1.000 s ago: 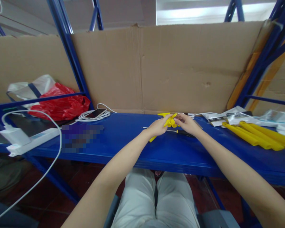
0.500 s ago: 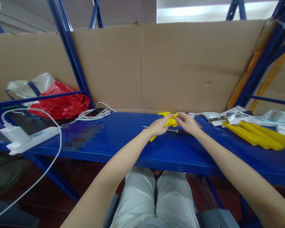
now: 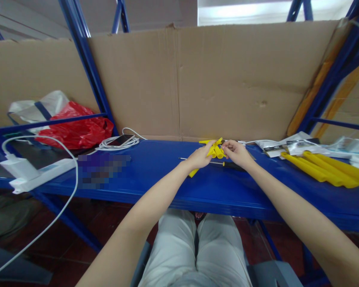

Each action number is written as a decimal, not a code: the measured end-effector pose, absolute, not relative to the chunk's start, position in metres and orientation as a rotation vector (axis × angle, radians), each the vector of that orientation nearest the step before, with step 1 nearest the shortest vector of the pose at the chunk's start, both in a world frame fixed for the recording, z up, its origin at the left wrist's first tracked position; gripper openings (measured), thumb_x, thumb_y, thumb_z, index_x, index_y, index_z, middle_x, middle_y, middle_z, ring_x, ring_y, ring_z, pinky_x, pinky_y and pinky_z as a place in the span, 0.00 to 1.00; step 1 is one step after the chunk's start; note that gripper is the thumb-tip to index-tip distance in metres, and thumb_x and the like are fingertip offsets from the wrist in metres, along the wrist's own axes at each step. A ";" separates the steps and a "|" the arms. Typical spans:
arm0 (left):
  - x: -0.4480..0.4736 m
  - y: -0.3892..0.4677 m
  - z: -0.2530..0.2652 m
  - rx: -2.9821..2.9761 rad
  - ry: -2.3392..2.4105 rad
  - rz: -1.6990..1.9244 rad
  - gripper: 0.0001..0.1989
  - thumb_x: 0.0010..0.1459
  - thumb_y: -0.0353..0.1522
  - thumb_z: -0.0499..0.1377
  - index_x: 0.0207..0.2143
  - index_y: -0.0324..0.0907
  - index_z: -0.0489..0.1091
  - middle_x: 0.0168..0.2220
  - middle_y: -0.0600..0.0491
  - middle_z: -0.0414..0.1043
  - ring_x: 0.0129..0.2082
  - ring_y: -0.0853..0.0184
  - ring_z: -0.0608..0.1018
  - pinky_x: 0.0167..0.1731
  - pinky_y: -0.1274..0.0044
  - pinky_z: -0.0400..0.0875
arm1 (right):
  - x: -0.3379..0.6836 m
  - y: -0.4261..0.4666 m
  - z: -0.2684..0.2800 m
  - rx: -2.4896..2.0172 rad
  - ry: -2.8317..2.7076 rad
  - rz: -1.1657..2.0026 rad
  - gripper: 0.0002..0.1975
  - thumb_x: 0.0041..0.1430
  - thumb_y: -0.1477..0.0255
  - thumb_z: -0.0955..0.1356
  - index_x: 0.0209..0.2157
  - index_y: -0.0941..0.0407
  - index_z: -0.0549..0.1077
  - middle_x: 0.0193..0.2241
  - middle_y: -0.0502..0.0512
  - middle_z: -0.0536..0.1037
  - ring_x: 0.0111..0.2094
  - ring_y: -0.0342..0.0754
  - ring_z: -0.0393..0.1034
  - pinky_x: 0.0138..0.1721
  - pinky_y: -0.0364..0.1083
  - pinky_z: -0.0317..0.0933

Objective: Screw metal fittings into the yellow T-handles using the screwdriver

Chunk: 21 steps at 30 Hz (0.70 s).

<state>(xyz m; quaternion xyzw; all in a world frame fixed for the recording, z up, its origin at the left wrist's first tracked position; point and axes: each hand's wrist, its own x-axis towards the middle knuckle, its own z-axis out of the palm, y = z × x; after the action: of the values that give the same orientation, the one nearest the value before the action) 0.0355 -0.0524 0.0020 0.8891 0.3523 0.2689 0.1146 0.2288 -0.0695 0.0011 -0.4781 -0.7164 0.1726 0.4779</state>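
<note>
My left hand (image 3: 202,155) is closed around a yellow plastic piece (image 3: 217,151) with several arms or tubes, held just above the blue tabletop. Close by on its right, my right hand (image 3: 235,151) has thumb and fingers pinched together at the piece's edge. Whatever lies between those fingertips is too small to make out. Beneath both hands lies a screwdriver (image 3: 233,166) with a thin metal shaft and a black and yellow handle. Another bit of yellow plastic (image 3: 193,173) shows below my left wrist, partly hidden by it.
Long yellow tubes (image 3: 323,171) and plastic packets (image 3: 302,146) lie on the right. Left stand a power strip (image 3: 44,175) with a looping white cable, a phone (image 3: 122,140) under coiled cord, and a red bag (image 3: 77,127). A cardboard wall (image 3: 179,87) closes the back.
The yellow piece has tilted slightly in my left hand, its upper end now pointing more upward. My right fingers have shifted a little at its edge.
</note>
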 end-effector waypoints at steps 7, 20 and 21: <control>0.032 -0.053 0.004 2.596 1.086 0.773 0.34 0.60 0.25 0.54 0.68 0.43 0.51 0.59 0.41 0.71 0.56 0.54 0.76 0.54 0.64 0.69 | 0.270 -0.057 0.005 -1.457 -1.645 0.196 0.15 0.59 0.59 0.65 0.35 0.56 0.72 0.25 0.56 0.78 0.24 0.48 0.71 0.29 0.47 0.66; 0.031 -0.053 0.005 2.564 1.071 0.768 0.34 0.60 0.24 0.54 0.68 0.43 0.53 0.58 0.42 0.72 0.55 0.55 0.76 0.53 0.67 0.69 | 0.309 -0.051 -0.010 -2.332 -1.812 -0.231 0.17 0.60 0.74 0.62 0.43 0.61 0.80 0.43 0.71 0.81 0.47 0.61 0.77 0.46 0.52 0.67; 0.031 -0.054 0.006 2.563 1.076 0.764 0.34 0.60 0.24 0.54 0.68 0.43 0.53 0.58 0.42 0.72 0.54 0.55 0.77 0.53 0.67 0.69 | 0.307 -0.051 -0.010 -2.343 -1.823 -0.241 0.17 0.61 0.74 0.61 0.44 0.61 0.79 0.44 0.71 0.81 0.47 0.61 0.76 0.46 0.52 0.67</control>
<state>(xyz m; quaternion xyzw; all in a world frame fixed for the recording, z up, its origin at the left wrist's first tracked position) 0.0309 -0.0541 0.0059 0.8815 0.3703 0.2629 0.1291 0.3073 -0.0514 -0.0099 -0.7841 -0.6100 -0.0806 0.0813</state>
